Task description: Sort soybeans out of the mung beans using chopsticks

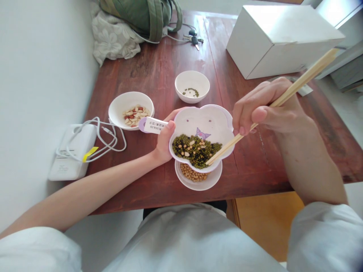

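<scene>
My left hand grips a flower-shaped white and lilac bowl by its left side, near a labelled handle. The bowl tilts toward me. Green beans, black beans, some yellow beans and pale nut pieces lie along its lower side. Closed around a pair of wooden chopsticks, my right hand keeps their tips down in the bowl, at the beans' right edge. Partly hidden under the bowl stands a white bowl of yellow soybeans.
A white bowl with peanuts stands at left, another white bowl with few green beans beyond. A white power brick with cable lies by the wall. Keys, a green bag and a white box occupy the table's far side.
</scene>
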Available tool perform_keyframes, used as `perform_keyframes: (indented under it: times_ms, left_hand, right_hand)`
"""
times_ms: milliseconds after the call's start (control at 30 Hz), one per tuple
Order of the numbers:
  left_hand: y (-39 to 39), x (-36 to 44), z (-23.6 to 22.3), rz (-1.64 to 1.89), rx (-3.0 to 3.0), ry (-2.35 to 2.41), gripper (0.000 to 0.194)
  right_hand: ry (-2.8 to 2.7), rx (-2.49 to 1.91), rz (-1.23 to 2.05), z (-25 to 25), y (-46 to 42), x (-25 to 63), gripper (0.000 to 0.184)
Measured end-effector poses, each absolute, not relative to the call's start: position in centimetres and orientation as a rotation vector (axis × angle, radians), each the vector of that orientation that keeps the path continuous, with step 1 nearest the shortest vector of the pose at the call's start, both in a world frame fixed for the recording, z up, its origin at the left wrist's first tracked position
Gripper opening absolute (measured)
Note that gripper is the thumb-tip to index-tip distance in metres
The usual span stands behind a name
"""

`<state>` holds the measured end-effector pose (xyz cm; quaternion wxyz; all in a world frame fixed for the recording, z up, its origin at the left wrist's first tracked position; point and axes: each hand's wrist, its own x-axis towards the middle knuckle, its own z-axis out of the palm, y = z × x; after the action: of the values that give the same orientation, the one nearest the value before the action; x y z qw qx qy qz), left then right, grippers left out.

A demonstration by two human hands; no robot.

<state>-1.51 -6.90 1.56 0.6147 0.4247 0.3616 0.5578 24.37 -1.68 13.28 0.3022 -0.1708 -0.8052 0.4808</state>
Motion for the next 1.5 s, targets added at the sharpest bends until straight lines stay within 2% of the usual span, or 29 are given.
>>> perform_keyframes:
  times_ms: [233, 533, 933, 1133, 1500]
  left_hand:
    - [-6.9, -1.5, 1.8, 1.310, 0.982, 0.760, 0.062]
    - [-7.0, -1.5, 1.7, 1.310, 0.976, 0.754, 0.058]
    - [-6.9, -1.5, 1.7, 1.297, 0.987, 0.783, 0.061]
    - [-6.9, -1.5, 1.5, 1.278, 1.009, 0.826, 0.068]
    - [-6.9, -1.4, 2.0, 1.305, 1.005, 0.773, 0.068]
  right_hand:
    - [-2.256, -0.619, 1.091, 14.1, -1.2, 25.2, 0.057]
    - [-2.275, -0.638, 1.199, 13.3, -1.0, 24.8, 0.055]
    - [-2.233, -0.572, 1.289, 12.7, -1.1, 24.4, 0.055]
    - [-2.217, -0.543, 1.340, 12.3, -0.9, 24.2, 0.053]
    - [-2.152, -0.524, 1.372, 12.1, -1.0, 24.1, 0.050]
